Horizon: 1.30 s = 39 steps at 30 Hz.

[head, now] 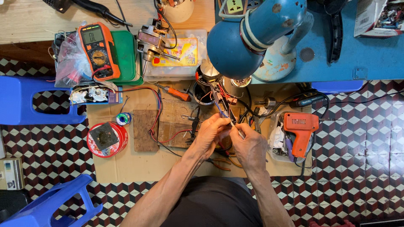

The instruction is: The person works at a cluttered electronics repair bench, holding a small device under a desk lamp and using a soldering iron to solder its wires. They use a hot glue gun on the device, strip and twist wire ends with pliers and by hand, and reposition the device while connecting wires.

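Left hand (212, 133): fingers curled in a pinching grip on a small part of the wiring (225, 112); what exactly sits between the fingertips is too small to tell; forearm enters from the lower middle of the view
Right hand (251, 146): clenched around a thin pale rod-like tool (236, 128), its tip slanting up-left to meet the left fingertips; the two hands touch or nearly touch there
Wiring: a bundle of red, black and blue leads rising from the hands toward a dark round container (207, 80) under the lamp
Work surface: a brown cardboard sheet (126, 164) laid on a chequered tile floor (357, 138); the hands are over its middle
Under the hands: orange-handled pliers (219, 163) lying on the cardboard, partly covered by the wrists
Right of the hands: orange soldering gun (301, 130) resting in a clear tray, near but apart
Left of the hands: wooden block (145, 130); red round tin (107, 138) with a dark pad on top; small solder spool (123, 119) just above the tin
Above: orange-handled screwdriver (176, 92); orange multimeter (98, 50) lying on a green box; blue desk lamp (252, 33) hanging over the container
Edges: blue plastic stools (25, 101) at far left
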Each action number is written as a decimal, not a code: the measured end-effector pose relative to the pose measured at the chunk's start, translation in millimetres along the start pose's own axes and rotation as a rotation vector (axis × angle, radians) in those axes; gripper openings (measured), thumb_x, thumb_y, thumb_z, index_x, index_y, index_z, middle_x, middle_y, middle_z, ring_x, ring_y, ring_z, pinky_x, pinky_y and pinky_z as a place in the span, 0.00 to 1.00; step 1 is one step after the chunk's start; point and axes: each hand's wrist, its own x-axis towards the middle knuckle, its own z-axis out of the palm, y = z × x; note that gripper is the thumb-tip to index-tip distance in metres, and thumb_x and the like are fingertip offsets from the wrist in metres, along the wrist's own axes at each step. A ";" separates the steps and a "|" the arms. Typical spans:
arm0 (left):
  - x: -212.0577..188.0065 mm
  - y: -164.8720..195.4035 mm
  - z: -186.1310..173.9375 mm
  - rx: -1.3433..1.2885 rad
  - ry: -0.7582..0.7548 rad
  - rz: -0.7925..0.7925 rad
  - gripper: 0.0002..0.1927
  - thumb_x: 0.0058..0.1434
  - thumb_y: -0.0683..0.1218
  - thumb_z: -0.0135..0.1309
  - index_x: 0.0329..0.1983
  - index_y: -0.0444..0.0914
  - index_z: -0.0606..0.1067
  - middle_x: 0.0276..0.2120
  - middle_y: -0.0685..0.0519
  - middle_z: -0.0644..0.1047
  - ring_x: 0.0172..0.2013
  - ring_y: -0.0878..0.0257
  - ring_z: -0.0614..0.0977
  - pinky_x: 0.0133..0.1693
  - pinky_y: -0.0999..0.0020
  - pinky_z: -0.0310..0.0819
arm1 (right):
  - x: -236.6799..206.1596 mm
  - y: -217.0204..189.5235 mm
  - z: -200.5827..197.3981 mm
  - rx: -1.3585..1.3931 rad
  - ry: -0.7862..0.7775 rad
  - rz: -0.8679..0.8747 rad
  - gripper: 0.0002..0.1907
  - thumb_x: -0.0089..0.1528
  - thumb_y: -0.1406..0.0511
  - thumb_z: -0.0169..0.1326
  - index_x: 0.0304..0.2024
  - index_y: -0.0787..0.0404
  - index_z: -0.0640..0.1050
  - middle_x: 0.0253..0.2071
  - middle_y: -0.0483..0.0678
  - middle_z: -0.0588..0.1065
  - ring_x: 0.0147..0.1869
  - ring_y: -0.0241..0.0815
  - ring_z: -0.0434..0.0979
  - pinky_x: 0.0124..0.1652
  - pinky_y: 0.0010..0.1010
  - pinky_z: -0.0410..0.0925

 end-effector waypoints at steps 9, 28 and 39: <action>-2.2 -5.2 -4.3 -0.197 0.024 0.010 0.11 0.64 0.46 0.54 0.46 0.36 0.75 0.41 0.50 0.79 0.43 0.61 0.81 0.52 0.63 0.79 | -1.6 -3.7 -1.4 0.018 -0.023 0.053 0.10 0.62 0.62 0.55 0.36 0.60 0.84 0.16 0.46 0.76 0.19 0.36 0.75 0.24 0.31 0.67; 13.3 -23.6 -2.5 -0.018 0.151 0.031 0.08 0.60 0.40 0.56 0.42 0.33 0.76 0.32 0.55 0.78 0.31 0.70 0.77 0.32 0.78 0.74 | -10.3 -13.2 -10.2 -0.020 -0.052 0.065 0.11 0.62 0.59 0.56 0.38 0.59 0.84 0.25 0.47 0.80 0.25 0.40 0.79 0.28 0.34 0.70; 0.8 -13.1 -10.1 -0.028 0.124 0.015 0.10 0.62 0.41 0.55 0.46 0.34 0.75 0.37 0.50 0.81 0.39 0.64 0.84 0.42 0.72 0.82 | 39.0 5.2 -4.0 0.310 -0.044 0.100 0.15 0.63 0.60 0.58 0.46 0.63 0.82 0.38 0.48 0.81 0.41 0.35 0.79 0.42 0.27 0.70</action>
